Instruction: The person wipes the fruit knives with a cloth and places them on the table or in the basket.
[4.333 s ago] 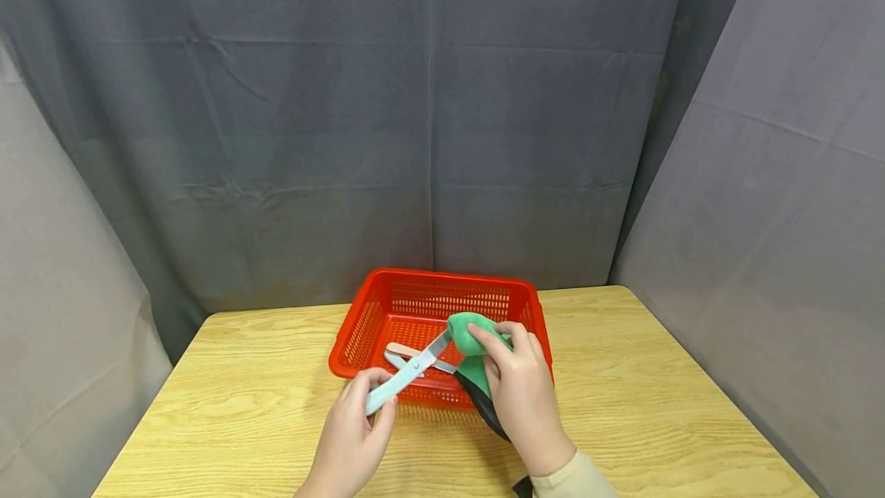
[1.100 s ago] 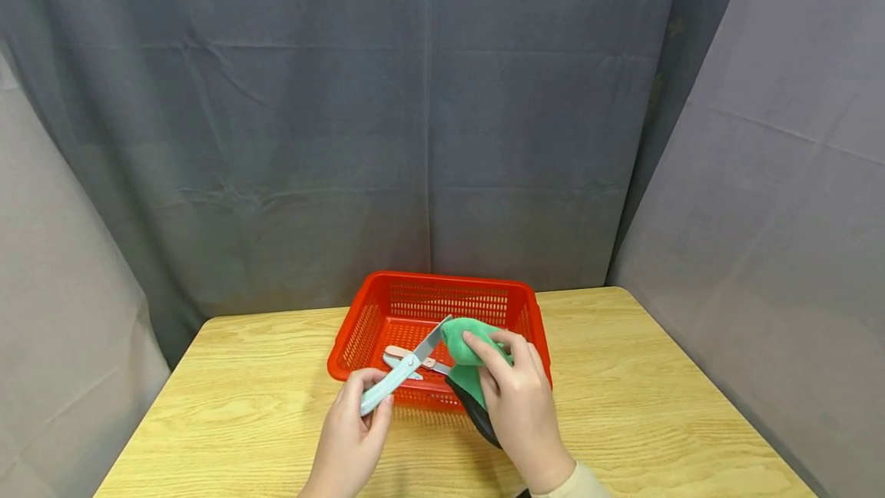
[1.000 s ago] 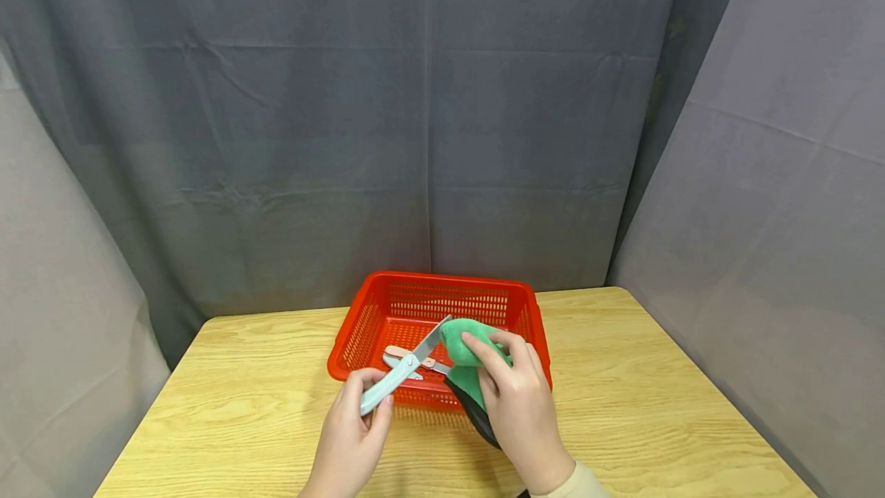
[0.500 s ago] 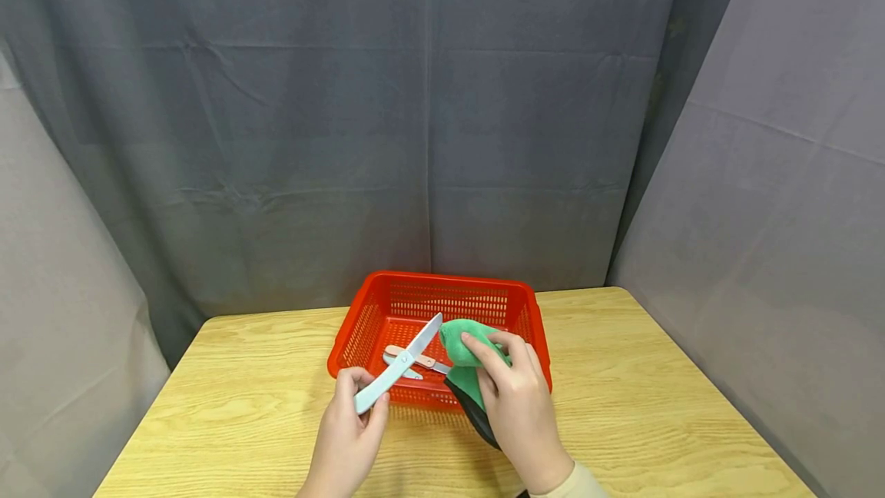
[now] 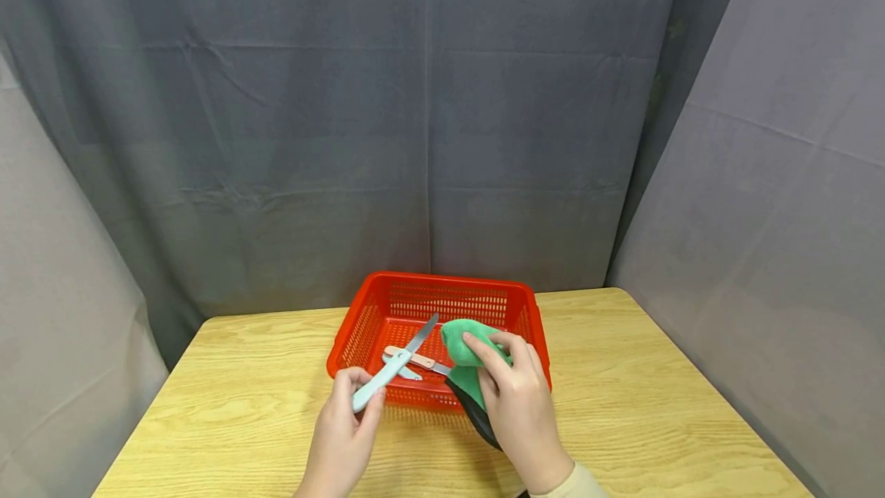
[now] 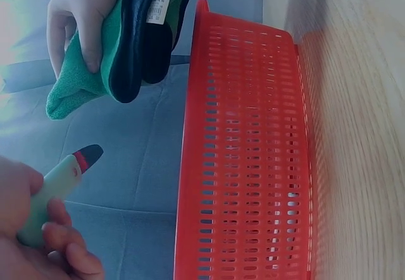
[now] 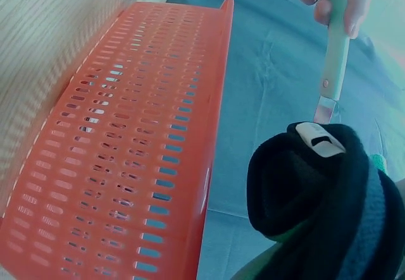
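Note:
My left hand [image 5: 343, 429] grips the mint-green handle of a folding knife [image 5: 382, 383], thumb and fingers on either side. Its blade is out and points up and away over the basket. My right hand [image 5: 523, 398] pinches a bunched green cloth [image 5: 465, 340] with a black border; a white label [image 6: 157, 10] on it shows in the left wrist view. A small gap separates blade and cloth in the head view. Inside the red basket [image 5: 452, 277] lie a pink-handled knife [image 5: 413, 358] with its blade out and a pale blue-handled one [image 5: 409, 373] partly under it.
The perforated plastic basket stands near the back of a wooden table [image 5: 242, 390], just beyond both hands. A grey curtain [image 5: 276, 137] hangs behind the table, with paler cloth walls at left and right.
The knife, touching or close to the cloth earlier, has drawn left and down from it. Its blade has turned, now looking narrower. My right hand and the cloth have barely moved over the last second.

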Demonstrator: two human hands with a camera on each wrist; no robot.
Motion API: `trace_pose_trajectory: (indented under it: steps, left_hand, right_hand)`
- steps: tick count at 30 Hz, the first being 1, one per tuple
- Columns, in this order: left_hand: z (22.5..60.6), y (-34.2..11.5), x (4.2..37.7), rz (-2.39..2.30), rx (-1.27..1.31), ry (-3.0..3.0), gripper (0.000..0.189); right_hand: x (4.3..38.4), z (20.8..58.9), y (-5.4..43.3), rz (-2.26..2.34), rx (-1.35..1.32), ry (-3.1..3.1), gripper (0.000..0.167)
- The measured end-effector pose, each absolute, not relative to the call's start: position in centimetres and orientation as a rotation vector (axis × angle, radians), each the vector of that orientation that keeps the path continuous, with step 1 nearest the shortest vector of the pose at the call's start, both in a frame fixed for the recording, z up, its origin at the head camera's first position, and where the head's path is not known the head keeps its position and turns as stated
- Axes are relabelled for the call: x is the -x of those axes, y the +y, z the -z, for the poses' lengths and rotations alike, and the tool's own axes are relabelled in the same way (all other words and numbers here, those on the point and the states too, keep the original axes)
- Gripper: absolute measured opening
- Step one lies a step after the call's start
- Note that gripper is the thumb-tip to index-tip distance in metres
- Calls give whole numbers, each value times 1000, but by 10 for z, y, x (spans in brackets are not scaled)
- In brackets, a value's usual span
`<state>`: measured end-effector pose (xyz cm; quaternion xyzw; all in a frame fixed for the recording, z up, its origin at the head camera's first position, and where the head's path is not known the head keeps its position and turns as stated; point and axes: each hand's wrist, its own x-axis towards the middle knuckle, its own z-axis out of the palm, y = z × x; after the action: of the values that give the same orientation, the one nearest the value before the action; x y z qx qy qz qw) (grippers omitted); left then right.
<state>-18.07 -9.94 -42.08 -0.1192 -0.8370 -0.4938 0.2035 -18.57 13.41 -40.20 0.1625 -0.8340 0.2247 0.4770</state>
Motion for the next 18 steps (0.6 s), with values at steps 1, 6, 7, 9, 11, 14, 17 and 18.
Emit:
trace_pose_trajectory:
  steps: [1, 6, 7, 9, 11, 14, 17, 18]
  left_hand:
    - [421, -100, 181, 1379, 331, -2338, 19]
    - [421, -99, 181, 1375, 328, -2351, 14]
    - [421, -99, 181, 1375, 325, -2354, 13]
    - [422, -99, 181, 1385, 311, -2364, 11]
    - [422, -100, 182, 1390, 288, -2378, 9]
    - [423, -100, 182, 1398, 250, -2403, 7]
    - [423, -100, 183, 1411, 231, -2419, 8]
    - [423, -101, 182, 1414, 234, -2424, 9]
  right_hand:
    - [186, 402, 134, -550, -394, -2041, 52]
    - [184, 401, 135, -549, -385, -2054, 52]
    - [184, 402, 135, -546, -385, -2054, 52]
    - [184, 401, 135, -545, -387, -2054, 51]
    - [184, 401, 135, -548, -387, -2054, 51]
    - [184, 401, 135, -558, -387, -2052, 50]
    - [184, 402, 135, -561, -384, -2052, 51]
    - [184, 402, 136, -559, -383, -2051, 51]
